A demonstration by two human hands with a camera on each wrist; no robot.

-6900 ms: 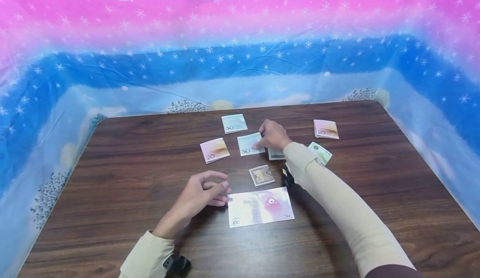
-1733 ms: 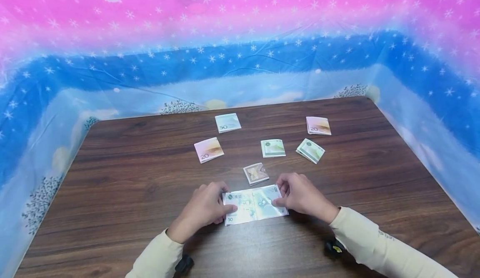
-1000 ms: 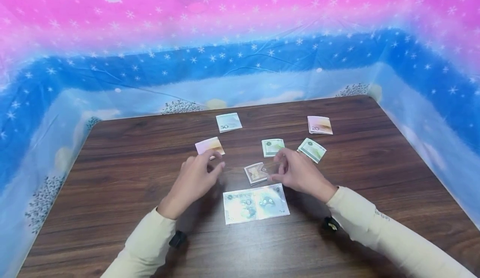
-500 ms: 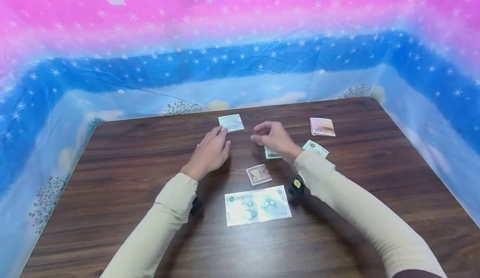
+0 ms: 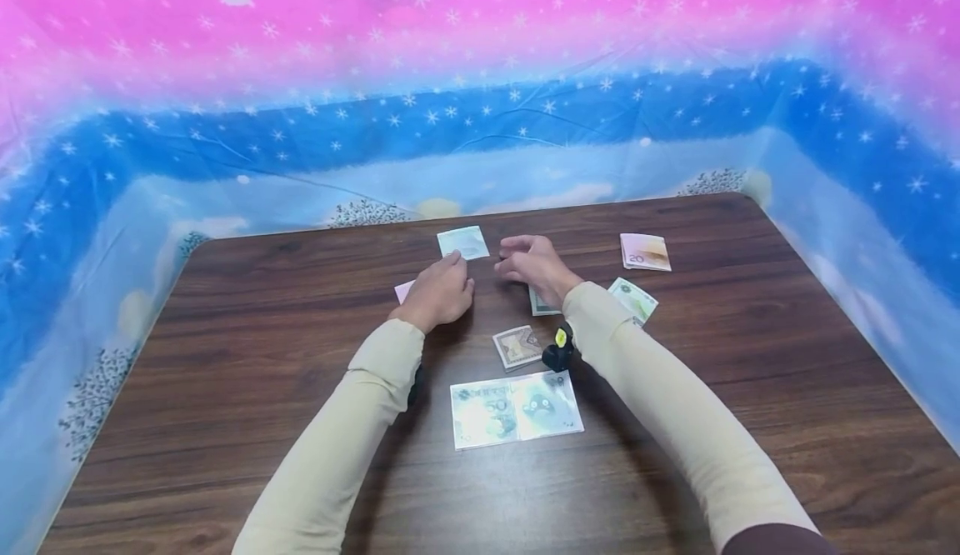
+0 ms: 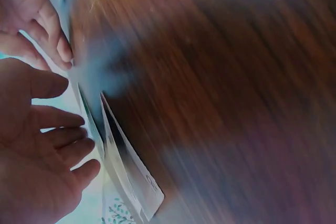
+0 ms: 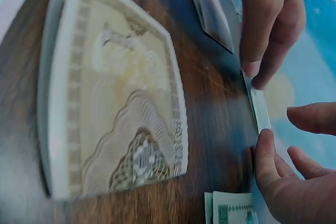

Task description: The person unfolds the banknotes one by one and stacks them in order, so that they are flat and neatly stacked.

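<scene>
"Pale blue-green paper, that folded note (image 5: 467,241); where does it lie?"

"Far side of the worktop (image 5: 247,330), a little left of centre; the left hand (image 5: 442,291) has fingertips at its near edge, though I cannot tell whether they pinch it; the right hand (image 5: 538,267) hovers just to its right, fingers spread apart and gripping nothing."

"How will it handle?"

"Very light, I'd judge; thin, somewhat slick, easily creased, with a fold that may spring; I'd take each end between thumb and finger, holding both layers together; getting under the edge is probably the fiddly part."

"And around it?"

"A half-hidden pink note (image 5: 403,291) beside the left hand; a part-covered green note (image 5: 543,303) below the right; farther right, a tilted green note (image 5: 634,298) and a pink twenty (image 5: 645,252); nearer, a brown note (image 5: 517,347) beside the wrist camera (image 5: 558,351); nearest, an opened fifty (image 5: 487,417) showing its middle crease."

"Anything in the way?"

"Only fingertips at the edge; but dragging it towards the near right could catch the brown note; lifting looks safer."
</scene>
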